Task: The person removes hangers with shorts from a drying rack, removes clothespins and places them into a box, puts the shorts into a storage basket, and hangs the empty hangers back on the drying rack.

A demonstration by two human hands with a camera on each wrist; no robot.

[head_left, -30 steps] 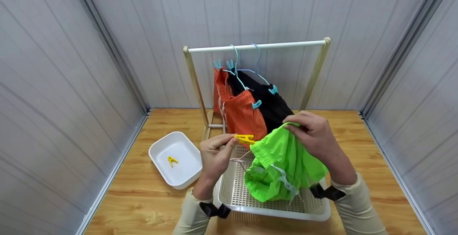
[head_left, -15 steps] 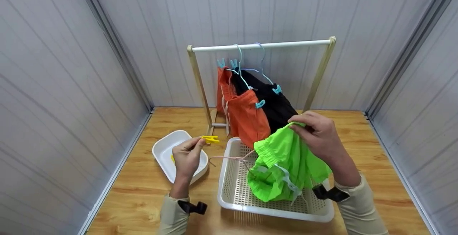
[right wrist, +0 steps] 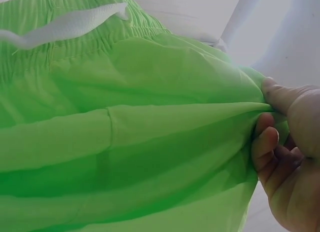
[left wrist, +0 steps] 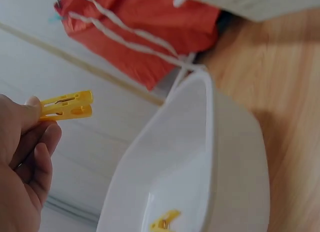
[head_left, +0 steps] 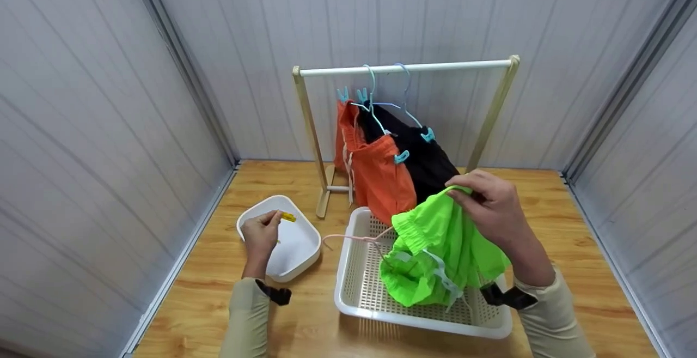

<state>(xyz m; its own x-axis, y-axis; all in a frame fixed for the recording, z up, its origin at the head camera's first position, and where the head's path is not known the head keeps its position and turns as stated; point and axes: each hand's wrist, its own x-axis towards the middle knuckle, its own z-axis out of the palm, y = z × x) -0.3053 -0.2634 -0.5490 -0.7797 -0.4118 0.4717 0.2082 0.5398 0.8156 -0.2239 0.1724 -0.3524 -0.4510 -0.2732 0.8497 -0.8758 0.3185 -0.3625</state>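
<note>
the left hand pinches a yellow plastic clothespin between thumb and fingers, above a white rounded-square plastic tub; a second yellow clothespin lies in the tub below those fingers. the right hand pinches the edge of bright green elastic-waisted shorts, which hang down from its fingers over a cream perforated plastic basket. a thin pink hanger juts from the shorts toward the left hand. beyond the fingers, orange shorts and black shorts hang from a wood-and-white rack.
</note>
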